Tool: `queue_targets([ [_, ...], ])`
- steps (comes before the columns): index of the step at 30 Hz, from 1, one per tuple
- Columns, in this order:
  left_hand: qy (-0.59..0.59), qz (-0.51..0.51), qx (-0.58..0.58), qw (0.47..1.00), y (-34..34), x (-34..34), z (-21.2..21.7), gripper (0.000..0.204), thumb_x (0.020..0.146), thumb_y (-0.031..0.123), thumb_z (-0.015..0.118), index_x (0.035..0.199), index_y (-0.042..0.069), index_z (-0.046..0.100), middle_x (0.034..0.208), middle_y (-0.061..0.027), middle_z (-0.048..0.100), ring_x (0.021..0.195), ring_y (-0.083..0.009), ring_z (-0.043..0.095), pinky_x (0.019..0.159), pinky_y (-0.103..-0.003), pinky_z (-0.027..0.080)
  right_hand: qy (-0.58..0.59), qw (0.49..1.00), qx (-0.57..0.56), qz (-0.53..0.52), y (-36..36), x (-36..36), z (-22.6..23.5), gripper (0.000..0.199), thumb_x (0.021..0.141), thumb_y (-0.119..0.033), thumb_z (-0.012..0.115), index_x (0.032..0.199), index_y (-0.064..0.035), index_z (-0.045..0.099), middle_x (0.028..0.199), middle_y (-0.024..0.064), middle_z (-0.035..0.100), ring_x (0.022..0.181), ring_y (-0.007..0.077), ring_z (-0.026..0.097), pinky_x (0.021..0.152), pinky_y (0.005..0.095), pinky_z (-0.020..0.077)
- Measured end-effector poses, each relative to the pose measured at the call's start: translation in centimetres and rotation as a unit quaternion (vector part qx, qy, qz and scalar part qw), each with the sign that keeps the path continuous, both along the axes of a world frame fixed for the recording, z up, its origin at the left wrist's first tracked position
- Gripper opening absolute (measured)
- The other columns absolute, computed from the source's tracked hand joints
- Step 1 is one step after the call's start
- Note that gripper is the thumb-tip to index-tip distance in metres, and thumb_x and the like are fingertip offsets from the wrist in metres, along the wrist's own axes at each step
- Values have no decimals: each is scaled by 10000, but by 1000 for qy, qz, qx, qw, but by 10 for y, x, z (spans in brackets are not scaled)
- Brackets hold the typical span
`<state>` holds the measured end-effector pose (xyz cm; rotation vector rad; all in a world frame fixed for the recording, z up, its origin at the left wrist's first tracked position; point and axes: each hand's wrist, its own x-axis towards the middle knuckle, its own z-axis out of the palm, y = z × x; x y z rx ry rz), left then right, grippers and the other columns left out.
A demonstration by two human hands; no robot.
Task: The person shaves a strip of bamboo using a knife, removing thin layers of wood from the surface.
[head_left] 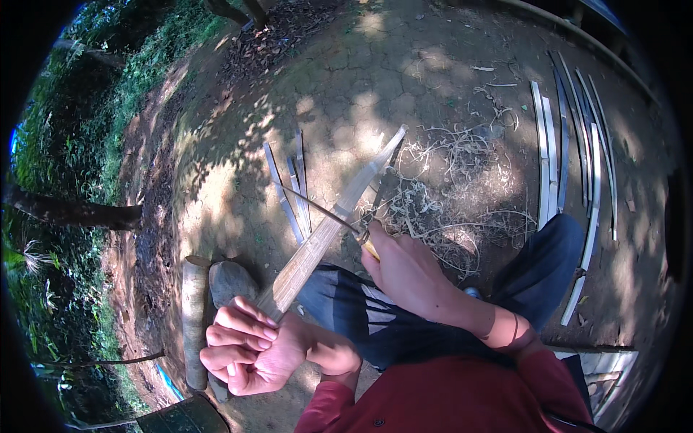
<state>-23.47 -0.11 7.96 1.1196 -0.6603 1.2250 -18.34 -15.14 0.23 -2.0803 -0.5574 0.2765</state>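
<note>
The left hand (242,350) is clenched tight around the near end of a long bamboo strip (328,234), which points up and away to the far right over the dirt ground (375,79). The right hand (408,270) is closed on the handle of a knife (339,216), and its thin blade lies across the middle of the strip, so this looks like the shaving step. The next stroke likely needs a steady strip and a flat blade.
</note>
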Motion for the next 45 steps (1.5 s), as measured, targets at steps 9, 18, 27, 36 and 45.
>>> queue_targets([
  [9, 12, 5, -14, 1000, 3, -8, -8, 206, 789, 147, 430, 606, 70, 374, 525, -53, 368, 411, -152, 406, 422, -268, 352, -3, 1000, -17, -14, 6, 10, -51, 288, 879, -160, 577, 1039, 67, 503, 630, 211, 608, 605, 394, 626, 550, 461, 493],
  [18, 3, 33, 51, 998, 11, -8, -2, 216, 799, 161, 416, 611, 81, 345, 510, -54, 337, 416, -146, 362, 397, -259, 318, -5, 999, 29, 25, 6, -25, -16, 246, 879, -165, 581, 973, 48, 502, 607, 222, 601, 621, 390, 641, 545, 462, 509],
  [27, 16, -7, 37, 999, 27, -19, -16, 220, 816, 151, 392, 615, 74, 348, 535, -59, 350, 439, -147, 360, 422, -266, 350, -37, 999, -2, 40, 9, -24, -10, 275, 889, -185, 563, 1015, 48, 487, 624, 216, 611, 641, 394, 647, 569, 460, 521],
  [36, -8, 31, 7, 999, -4, -14, -19, 217, 787, 166, 401, 599, 70, 353, 490, -49, 327, 381, -138, 345, 375, -243, 329, -31, 999, -16, -17, 1, 2, -50, 268, 892, -161, 545, 1020, 71, 501, 609, 205, 608, 627, 389, 648, 553, 462, 527],
  [45, -15, 25, -35, 999, 3, -9, -24, 215, 786, 161, 408, 603, 79, 330, 507, -53, 308, 409, -150, 336, 382, -252, 308, -31, 999, 23, 21, 1, -11, -39, 330, 881, -189, 588, 1094, 46, 498, 611, 210, 605, 617, 390, 638, 552, 462, 512],
])
